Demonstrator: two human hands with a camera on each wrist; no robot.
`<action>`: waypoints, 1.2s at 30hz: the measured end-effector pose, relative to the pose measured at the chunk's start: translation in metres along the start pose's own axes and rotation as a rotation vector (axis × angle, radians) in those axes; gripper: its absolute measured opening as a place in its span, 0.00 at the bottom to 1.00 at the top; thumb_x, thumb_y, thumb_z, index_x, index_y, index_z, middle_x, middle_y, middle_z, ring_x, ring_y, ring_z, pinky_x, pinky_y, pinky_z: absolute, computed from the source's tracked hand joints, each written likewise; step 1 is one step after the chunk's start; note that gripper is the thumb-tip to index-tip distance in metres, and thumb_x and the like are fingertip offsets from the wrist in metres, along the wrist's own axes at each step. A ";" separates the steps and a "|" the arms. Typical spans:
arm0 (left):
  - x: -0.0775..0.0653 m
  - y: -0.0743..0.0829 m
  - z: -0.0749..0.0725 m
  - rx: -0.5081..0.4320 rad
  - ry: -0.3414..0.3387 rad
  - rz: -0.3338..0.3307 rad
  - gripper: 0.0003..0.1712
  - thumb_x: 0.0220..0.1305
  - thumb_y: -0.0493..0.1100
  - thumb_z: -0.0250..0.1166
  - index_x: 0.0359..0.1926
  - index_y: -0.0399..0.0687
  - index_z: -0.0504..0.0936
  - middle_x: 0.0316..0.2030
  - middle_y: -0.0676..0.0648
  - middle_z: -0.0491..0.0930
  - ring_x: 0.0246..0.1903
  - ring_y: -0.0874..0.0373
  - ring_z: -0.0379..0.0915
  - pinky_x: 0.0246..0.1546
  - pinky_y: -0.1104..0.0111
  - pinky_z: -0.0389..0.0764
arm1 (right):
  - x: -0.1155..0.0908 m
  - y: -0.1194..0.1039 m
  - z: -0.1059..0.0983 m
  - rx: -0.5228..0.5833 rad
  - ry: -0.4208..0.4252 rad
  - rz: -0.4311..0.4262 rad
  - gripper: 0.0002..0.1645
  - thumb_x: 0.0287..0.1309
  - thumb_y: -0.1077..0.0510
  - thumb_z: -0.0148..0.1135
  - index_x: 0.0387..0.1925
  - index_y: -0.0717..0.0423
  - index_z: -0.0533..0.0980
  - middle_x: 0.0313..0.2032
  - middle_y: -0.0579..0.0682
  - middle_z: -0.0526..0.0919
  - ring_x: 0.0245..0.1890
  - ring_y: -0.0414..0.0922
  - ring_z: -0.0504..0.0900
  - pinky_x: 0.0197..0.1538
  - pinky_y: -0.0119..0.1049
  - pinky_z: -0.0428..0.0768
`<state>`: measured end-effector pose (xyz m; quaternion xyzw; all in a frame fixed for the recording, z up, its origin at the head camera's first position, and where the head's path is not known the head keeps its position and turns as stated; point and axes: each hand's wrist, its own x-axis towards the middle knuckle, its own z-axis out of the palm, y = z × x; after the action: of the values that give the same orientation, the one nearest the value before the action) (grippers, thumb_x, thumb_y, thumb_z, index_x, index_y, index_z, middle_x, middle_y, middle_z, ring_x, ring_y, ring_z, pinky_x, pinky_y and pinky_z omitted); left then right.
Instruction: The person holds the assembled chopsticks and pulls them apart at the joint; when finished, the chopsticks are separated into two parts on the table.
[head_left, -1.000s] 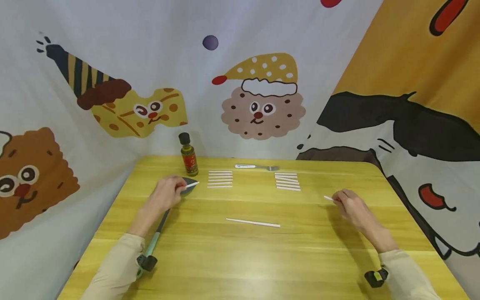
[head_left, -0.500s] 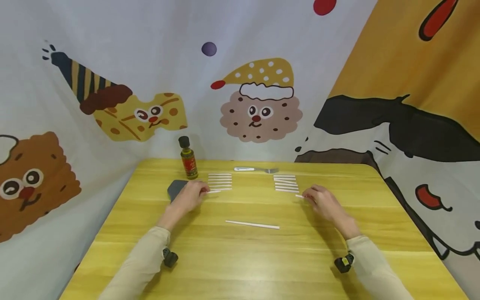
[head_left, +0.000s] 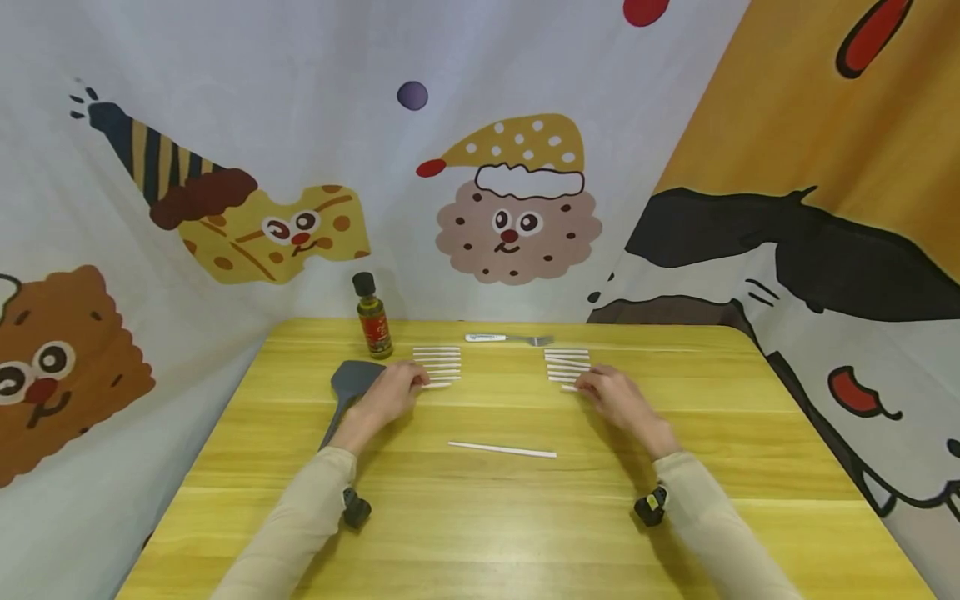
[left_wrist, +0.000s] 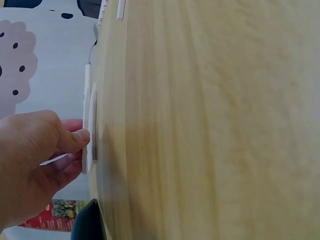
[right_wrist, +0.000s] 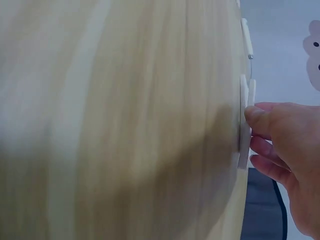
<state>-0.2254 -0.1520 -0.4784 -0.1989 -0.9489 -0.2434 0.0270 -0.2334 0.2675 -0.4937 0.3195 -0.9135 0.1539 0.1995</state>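
Observation:
My left hand (head_left: 392, 393) pinches a short white stick (head_left: 438, 386) between thumb and fingers, at the near end of the left row of white sticks (head_left: 437, 359). In the left wrist view that stick (left_wrist: 84, 162) stands close alongside another one. My right hand (head_left: 621, 402) pinches a second short white stick (head_left: 568, 387) at the near end of the right row of white sticks (head_left: 567, 361). The right wrist view has the thumb against this stick (right_wrist: 243, 145). Both rows lie roughly parallel, several sticks each. A longer white stick (head_left: 502, 450) lies nearer, between the forearms.
A spatula (head_left: 356, 377) with a grey head lies beside my left hand, its handle hidden under the forearm. Behind it stands a dark-capped bottle (head_left: 374, 327) with a red label. A fork (head_left: 510, 339) lies near the back edge of the wooden table (head_left: 495, 533), before a printed curtain.
Both hands have moved inward with their sticks, the left one to the right and the right one to the left, each down to the near end of its row.

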 end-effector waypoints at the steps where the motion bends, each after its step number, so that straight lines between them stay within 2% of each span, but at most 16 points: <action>1: 0.001 0.000 0.001 0.001 0.001 0.003 0.08 0.64 0.29 0.66 0.41 0.41 0.88 0.40 0.44 0.86 0.42 0.50 0.82 0.43 0.60 0.85 | 0.001 -0.001 0.002 -0.002 -0.003 0.001 0.08 0.50 0.67 0.76 0.33 0.57 0.85 0.33 0.53 0.85 0.33 0.50 0.84 0.38 0.46 0.85; 14: 0.006 0.000 0.009 0.009 0.035 0.013 0.06 0.64 0.30 0.66 0.39 0.41 0.87 0.38 0.44 0.83 0.40 0.49 0.82 0.43 0.58 0.85 | 0.014 -0.008 0.015 0.009 -0.023 0.061 0.07 0.53 0.67 0.74 0.33 0.56 0.84 0.35 0.52 0.85 0.38 0.51 0.85 0.40 0.45 0.86; 25: 0.008 0.000 0.011 0.022 0.027 0.002 0.06 0.65 0.31 0.66 0.38 0.43 0.87 0.37 0.47 0.82 0.38 0.52 0.81 0.41 0.59 0.85 | 0.017 -0.008 0.015 0.032 -0.050 0.068 0.06 0.54 0.68 0.73 0.34 0.57 0.85 0.37 0.53 0.85 0.39 0.51 0.84 0.42 0.45 0.86; 36: 0.008 -0.003 0.012 0.017 0.063 0.041 0.07 0.64 0.29 0.66 0.37 0.42 0.87 0.36 0.46 0.83 0.36 0.52 0.81 0.40 0.59 0.85 | 0.018 -0.008 0.015 0.033 -0.067 0.070 0.06 0.54 0.69 0.72 0.34 0.58 0.84 0.37 0.54 0.85 0.39 0.51 0.84 0.43 0.45 0.86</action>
<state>-0.2336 -0.1460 -0.4895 -0.2101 -0.9454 -0.2411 0.0634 -0.2450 0.2454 -0.4971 0.2955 -0.9277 0.1647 0.1579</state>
